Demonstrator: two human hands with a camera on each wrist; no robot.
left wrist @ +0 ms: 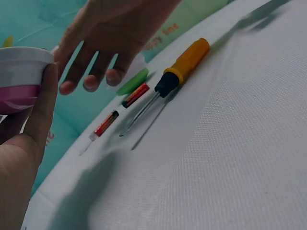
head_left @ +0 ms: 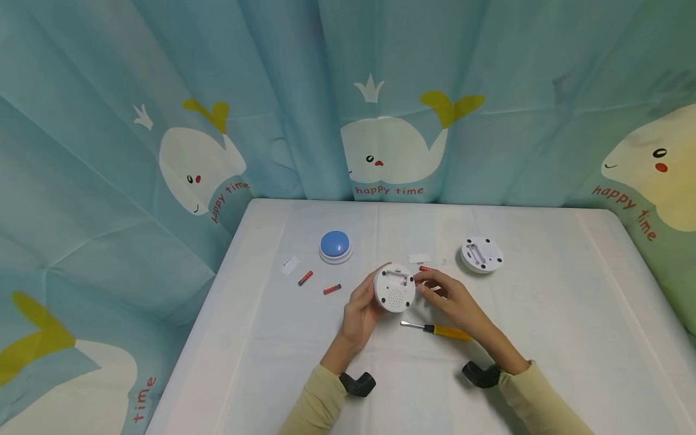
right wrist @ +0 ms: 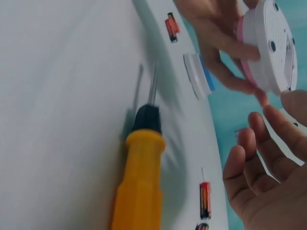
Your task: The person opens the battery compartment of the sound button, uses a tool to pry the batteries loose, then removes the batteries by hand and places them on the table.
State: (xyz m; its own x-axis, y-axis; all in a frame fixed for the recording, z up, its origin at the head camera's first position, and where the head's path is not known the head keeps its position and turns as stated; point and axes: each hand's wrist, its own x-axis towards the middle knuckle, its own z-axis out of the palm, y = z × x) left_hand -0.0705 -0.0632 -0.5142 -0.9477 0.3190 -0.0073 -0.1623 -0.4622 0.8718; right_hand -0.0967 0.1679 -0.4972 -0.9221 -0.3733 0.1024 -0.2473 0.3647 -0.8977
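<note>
My left hand (head_left: 360, 317) grips a round white push-button device (head_left: 396, 297) by its side, underside turned up toward the head camera. Speaker holes, dark feet and an uncovered battery compartment show on that underside; in the left wrist view its lower band is pink. At the device's right edge is my right hand (head_left: 448, 296), its fingers loosely bent and its thumb tip close to the rim in the right wrist view. Below the hands lies a screwdriver (head_left: 437, 330) with a yellow handle. A red battery (head_left: 426, 268) lies just behind the right hand.
A blue-topped button (head_left: 335, 244) stands at the back left, near two red batteries (head_left: 306, 278) and a white cover piece (head_left: 290, 266). Another white cover (head_left: 419, 258) lies behind the hands. An upturned white device (head_left: 481, 254) with an uncovered battery compartment sits at the back right.
</note>
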